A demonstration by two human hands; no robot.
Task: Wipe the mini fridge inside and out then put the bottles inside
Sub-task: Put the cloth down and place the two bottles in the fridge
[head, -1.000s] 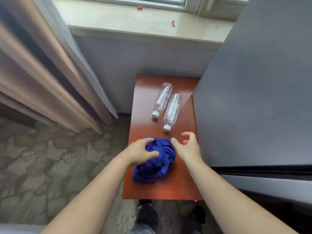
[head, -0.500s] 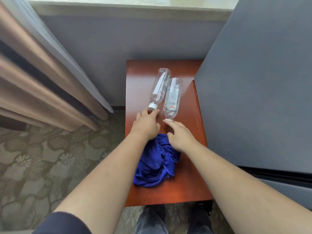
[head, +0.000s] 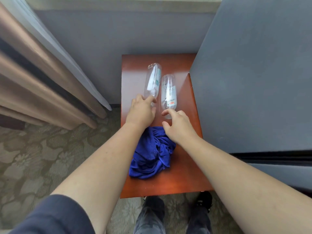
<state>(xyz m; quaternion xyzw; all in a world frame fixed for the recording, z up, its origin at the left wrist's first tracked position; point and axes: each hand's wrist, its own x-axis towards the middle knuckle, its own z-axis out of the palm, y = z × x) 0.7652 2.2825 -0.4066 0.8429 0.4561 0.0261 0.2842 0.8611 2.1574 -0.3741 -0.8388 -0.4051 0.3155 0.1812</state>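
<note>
Setting: hotel-looking corner with a grey wall, a beige curtain on the left and patterned carpet underfoot.
Table: small reddish-brown table pushed against the wall. The mini fridge sits right at its right side (just a big dark grey box from this angle, can't see whether the door is open).
Bottles: two clear plastic ones lying flat side by side on the far half of the table, caps toward the person. The left bottle and right bottle are nearly touching.
Cloth: blue cloth bunched on the table under the wrists, nobody holding it.
Left hand: the left hand lies over the neck end of the left bottle, forefinger and thumb either side. Can't tell if the grip has actually closed.
Right hand: the right hand has its fingers loosely curled at the cap end of the right bottle, grasping nothing yet.
Step (my guess): wiping looks finished and the bottles are about to go in the fridge.
Handling: thin, smooth, round plastic, so they'll roll and dent if squeezed hard. Full or empty, I can't tell. I'd grab the neck just below the cap, or wrap around the labelled middle.
</note>
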